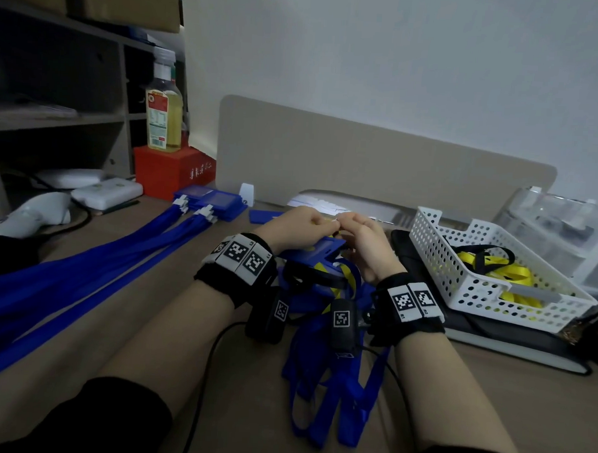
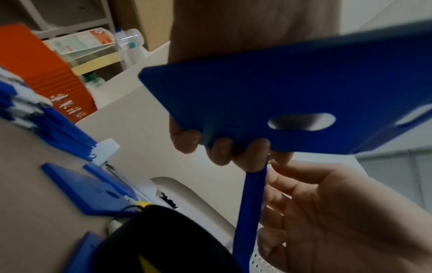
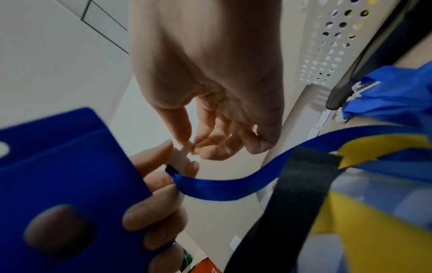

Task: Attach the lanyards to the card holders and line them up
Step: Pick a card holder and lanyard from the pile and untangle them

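Satin blue lanyard [image 3: 224, 186] (flat ribbon)

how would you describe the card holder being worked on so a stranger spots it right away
Start at the white perforated plastic basket on the desk's right, then look just left to the two hands. The flat blue plastic card holder is the only one lifted off the desk, held by the left hand.

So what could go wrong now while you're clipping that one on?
The white clip is small and only pinched between the fingertips of the right hand and left hand, so it might slip before it catches the blue card holder. The blue lanyard runs back into the loose tangled pile with yellow and black straps, so pulling it out may drag others along.
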